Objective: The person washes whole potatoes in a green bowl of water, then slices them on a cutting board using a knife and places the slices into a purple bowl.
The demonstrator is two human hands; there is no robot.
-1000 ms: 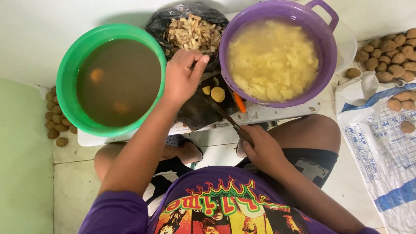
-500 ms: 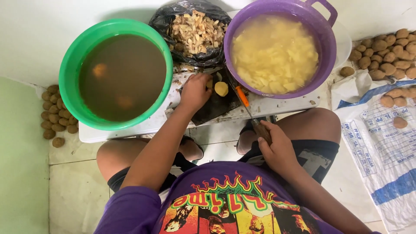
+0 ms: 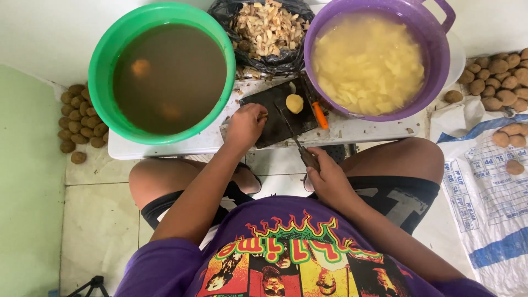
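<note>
Knife (image 3: 297, 142) gripped by its handle in the right hand (image 3: 329, 179) at lower centre, blade angled up onto the dark cutting board (image 3: 278, 118). Left hand (image 3: 245, 125) is curled on the board's near-left edge, apparently steadying it. A peeled potato (image 3: 294, 103) waits just beyond; peels (image 3: 267, 27) sit top centre, within easy reach.

Green basin (image 3: 165, 22): top rim cut by picture edge.
Left hand (image 3: 246, 124): fingertips curled under, contents (if any) hidden.
Potatoes (image 3: 498, 69): pile cut at right edge.
</note>
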